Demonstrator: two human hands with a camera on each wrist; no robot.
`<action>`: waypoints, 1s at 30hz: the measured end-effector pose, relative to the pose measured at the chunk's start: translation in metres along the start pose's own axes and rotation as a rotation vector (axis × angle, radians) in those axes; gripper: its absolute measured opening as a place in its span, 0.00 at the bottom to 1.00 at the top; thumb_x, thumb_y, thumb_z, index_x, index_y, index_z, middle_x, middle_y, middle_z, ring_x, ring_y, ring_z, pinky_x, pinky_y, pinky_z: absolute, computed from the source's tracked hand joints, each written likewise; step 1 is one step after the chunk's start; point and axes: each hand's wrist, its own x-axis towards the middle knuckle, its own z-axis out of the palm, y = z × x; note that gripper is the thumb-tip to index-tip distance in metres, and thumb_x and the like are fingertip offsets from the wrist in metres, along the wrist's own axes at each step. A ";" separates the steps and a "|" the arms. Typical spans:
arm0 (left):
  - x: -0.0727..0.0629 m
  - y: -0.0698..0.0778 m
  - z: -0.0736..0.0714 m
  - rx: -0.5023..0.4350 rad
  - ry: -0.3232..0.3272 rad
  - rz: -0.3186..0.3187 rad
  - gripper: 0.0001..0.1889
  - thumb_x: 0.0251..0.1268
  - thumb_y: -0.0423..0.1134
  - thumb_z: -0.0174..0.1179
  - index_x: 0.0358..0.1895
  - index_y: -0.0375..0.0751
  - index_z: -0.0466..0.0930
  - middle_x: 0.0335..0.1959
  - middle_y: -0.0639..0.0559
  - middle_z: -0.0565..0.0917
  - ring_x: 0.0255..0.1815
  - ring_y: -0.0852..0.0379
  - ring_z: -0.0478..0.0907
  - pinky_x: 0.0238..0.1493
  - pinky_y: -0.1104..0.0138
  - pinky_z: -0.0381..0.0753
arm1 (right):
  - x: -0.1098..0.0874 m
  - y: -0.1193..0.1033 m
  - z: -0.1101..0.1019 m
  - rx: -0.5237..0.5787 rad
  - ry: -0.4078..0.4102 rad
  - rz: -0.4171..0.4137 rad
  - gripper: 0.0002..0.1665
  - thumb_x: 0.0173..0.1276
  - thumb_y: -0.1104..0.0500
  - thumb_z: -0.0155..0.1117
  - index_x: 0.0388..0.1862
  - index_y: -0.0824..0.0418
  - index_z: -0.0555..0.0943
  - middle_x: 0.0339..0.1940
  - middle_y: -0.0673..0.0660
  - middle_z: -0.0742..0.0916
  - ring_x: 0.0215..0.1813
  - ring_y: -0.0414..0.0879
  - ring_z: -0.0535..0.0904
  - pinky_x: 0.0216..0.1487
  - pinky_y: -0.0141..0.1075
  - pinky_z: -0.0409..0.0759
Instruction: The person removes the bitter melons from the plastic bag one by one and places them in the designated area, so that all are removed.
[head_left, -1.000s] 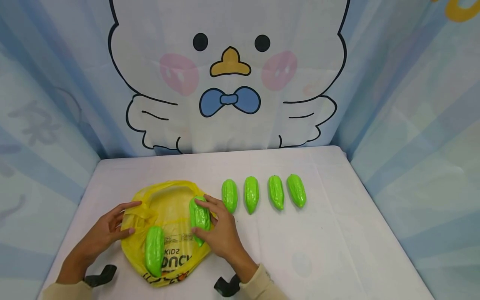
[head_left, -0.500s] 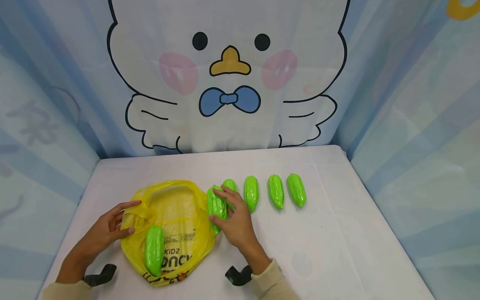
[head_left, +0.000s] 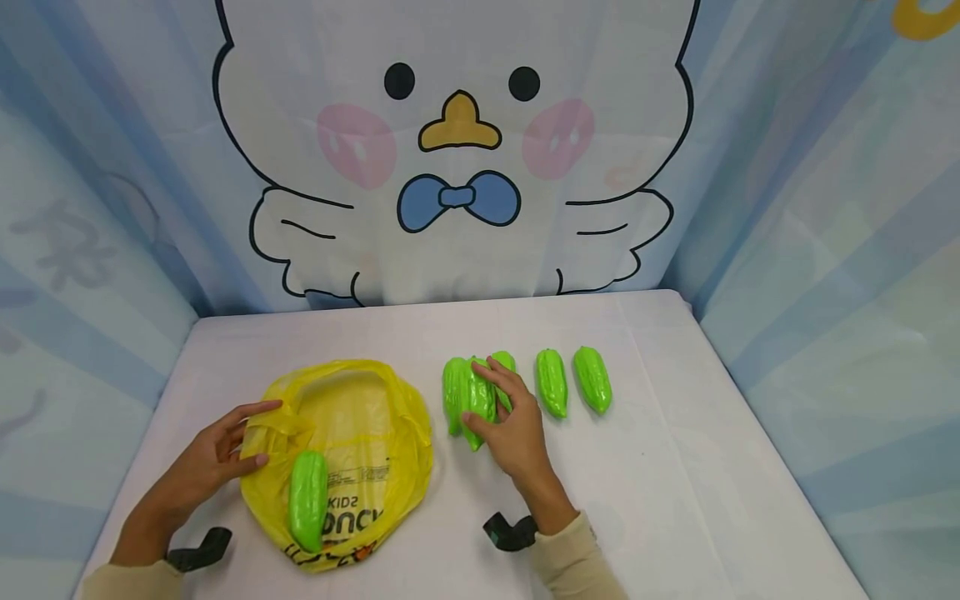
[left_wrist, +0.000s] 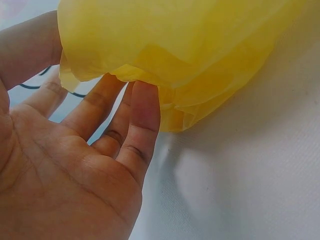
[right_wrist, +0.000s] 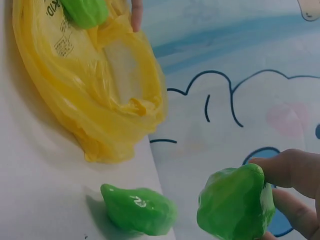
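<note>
My right hand pinches a glossy green ridged toy vegetable, shaped like a bitter melon, between thumb and fingers. In the right wrist view this held vegetable is seen end-on, above another one lying on the table. An open yellow plastic bag lies at the left, with a matching green vegetable in its mouth. My left hand holds the bag's left edge, thumb and fingers on either side of the film. The left wrist view shows the yellow film over the fingertips.
Several more green vegetables stand in a row at the back: one beside the held one, another partly behind my fingers, two further right. The white-clothed table meets a printed curtain behind.
My right hand has carried the green vegetable from over the bag's right side rightward to the row. The left hand and the bag have hardly moved.
</note>
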 end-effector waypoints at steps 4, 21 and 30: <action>0.001 0.000 0.000 0.002 0.000 -0.002 0.36 0.79 0.38 0.63 0.84 0.48 0.59 0.83 0.36 0.57 0.57 0.74 0.79 0.53 0.74 0.85 | 0.002 0.001 -0.011 -0.004 0.023 0.004 0.43 0.59 0.75 0.77 0.72 0.50 0.81 0.83 0.53 0.71 0.87 0.54 0.59 0.81 0.55 0.65; 0.001 0.002 0.000 0.005 -0.001 -0.009 0.35 0.79 0.39 0.63 0.84 0.47 0.59 0.81 0.37 0.60 0.55 0.72 0.80 0.53 0.73 0.86 | 0.013 0.013 -0.064 -0.042 0.097 0.012 0.43 0.60 0.76 0.75 0.73 0.51 0.80 0.84 0.51 0.69 0.88 0.50 0.58 0.83 0.49 0.64; 0.003 0.001 -0.002 0.014 -0.003 -0.008 0.36 0.79 0.39 0.63 0.84 0.48 0.59 0.83 0.33 0.57 0.56 0.74 0.79 0.53 0.73 0.85 | 0.022 0.008 -0.093 -0.053 0.151 0.002 0.42 0.62 0.77 0.74 0.74 0.52 0.80 0.84 0.52 0.69 0.87 0.46 0.61 0.82 0.42 0.65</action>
